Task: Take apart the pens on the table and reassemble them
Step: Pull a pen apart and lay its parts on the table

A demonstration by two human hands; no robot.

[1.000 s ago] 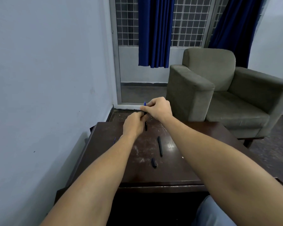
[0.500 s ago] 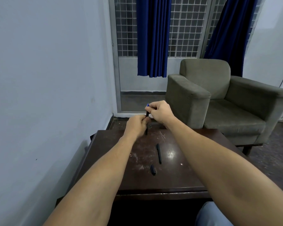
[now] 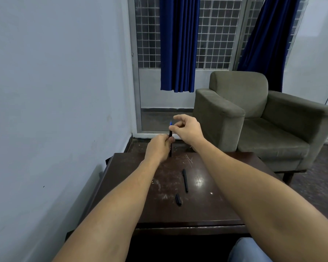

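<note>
My left hand [image 3: 158, 148] grips a black pen [image 3: 170, 133] upright above the far edge of the dark wooden table [image 3: 225, 195]. The pen's blue tip points up. My right hand [image 3: 189, 129] is at the pen's top end; its thumb and a fingertip pinch the pen just below the tip, and its index finger is lifted clear. A second black pen [image 3: 185, 180] lies on the table's middle. A short black cap [image 3: 178, 199] lies just in front of it.
A grey-green armchair [image 3: 254, 120] stands close behind the table at the right. A pale wall [image 3: 55, 110] runs along the left side. Blue curtains [image 3: 178, 44] hang over a barred glass door at the back. My knee [image 3: 248, 250] shows at the bottom right.
The view tilted up a little. My right hand's fingers have loosened and spread at the pen's top, with the index finger now raised. My left hand keeps its grip.
</note>
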